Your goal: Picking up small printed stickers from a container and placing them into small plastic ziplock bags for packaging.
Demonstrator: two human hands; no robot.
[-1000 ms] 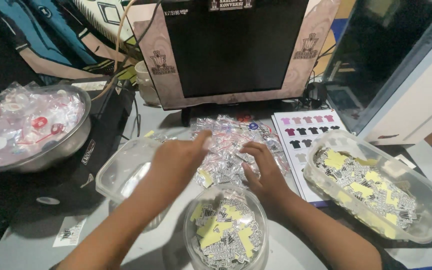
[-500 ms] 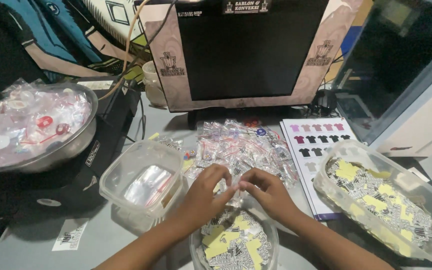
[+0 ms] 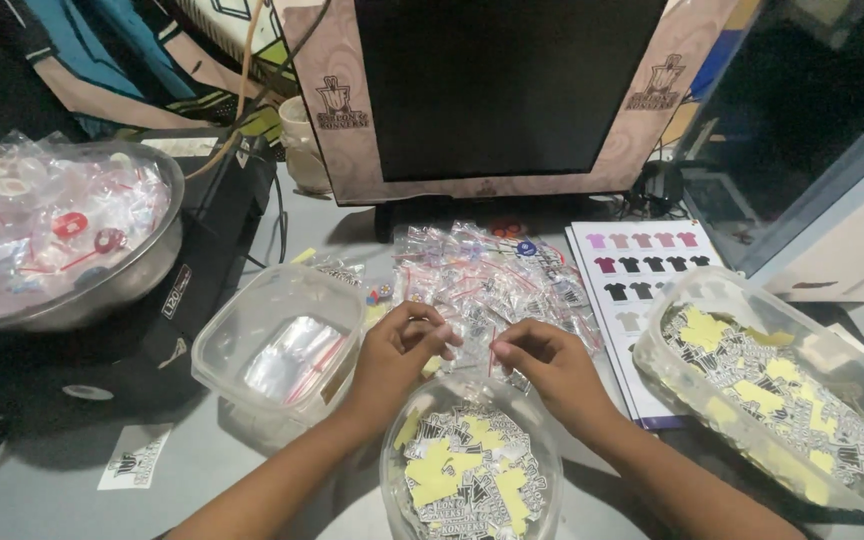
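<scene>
1. Left hand (image 3: 397,352) and right hand (image 3: 549,362) meet at frame centre, fingertips pinching a small clear zip bag with a red seal strip (image 3: 474,345) between them. Both hands grasp it: left at its 9 o'clock edge, right at its 3 o'clock edge.
2. The bag sits just above the rim of a round clear plastic tub (image 3: 472,470) at 6 o'clock, filled with black-and-white stickers on yellow backing.
3. At 12 o'clock of the hands: a loose pile of small clear zip bags (image 3: 492,275) on the grey table (image 3: 52,490).
4. At 9 o'clock: a square clear plastic container (image 3: 277,350) holding a few flat empty bags.
5. At 3 o'clock: a rectangular clear plastic tray (image 3: 782,390) of the same stickers, just beside a printed card of coloured shirt icons (image 3: 637,275).
6. At 10 o'clock: a steel bowl (image 3: 62,240) of bagged items.
7. At 12 o'clock, far: a dark monitor with a beige frame (image 3: 497,90).
</scene>
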